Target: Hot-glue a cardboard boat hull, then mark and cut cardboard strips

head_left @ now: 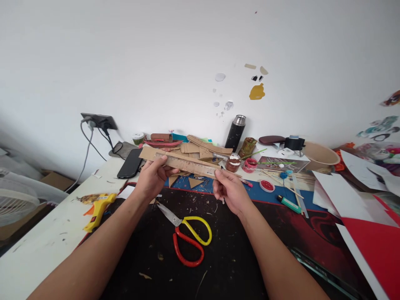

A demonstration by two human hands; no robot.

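Note:
A clear ruler (pixel 187 163) lies along a strip of cardboard (pixel 147 153), and both are held up off the mat, slanting down to the right. My left hand (pixel 156 173) is closed round their left part, thumb on top. At the right end, my right hand (pixel 228 185) pinches ruler and strip between thumb and fingers. Below the hands, scissors (pixel 183 231) with one yellow and one red handle rest on the dark mat (pixel 225 258). Cardboard scraps (pixel 203 148) are heaped behind the strip.
Left of the mat lies a yellow glue gun (pixel 100 210), with a black phone (pixel 129 163) behind it. A black flask (pixel 236 133) and paint jars (pixel 233 162) stand near the wall. A green cutter (pixel 289 204) and red and white sheets (pixel 368 233) are at the right.

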